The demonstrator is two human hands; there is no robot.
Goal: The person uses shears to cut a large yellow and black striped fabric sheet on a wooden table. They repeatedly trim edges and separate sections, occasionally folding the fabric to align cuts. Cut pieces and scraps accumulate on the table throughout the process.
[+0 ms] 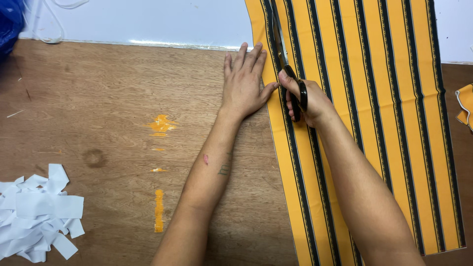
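Right hand (306, 101), centre-right of frame, is closed through the dark loop handles of a pair of long steel-bladed scissors (285, 59), blades pointing toward the upper edge of the frame along a black stripe of the yellow-orange cloth with black lengthwise stripes (374, 128). Left hand (245, 81) lies flat and open, fingers spread, on the brown wooden table (98, 108) with thumb and palm edge touching the cloth's left border just beside the blades, gripping nothing. The cloth runs from the upper right to the lower right of the frame. Judged: cutting well here means keeping the blades on the stripe line, lower blade low on the table, left hand pinning the strip close to the cut but clear of the edges, and using long strokes without fully closing the tips. Further out: orange chalk-like smears (158, 162) mid-frame, a heap of white paper scraps (37, 216) lower left, a small yellow cloth piece (465, 106) at the right edge.
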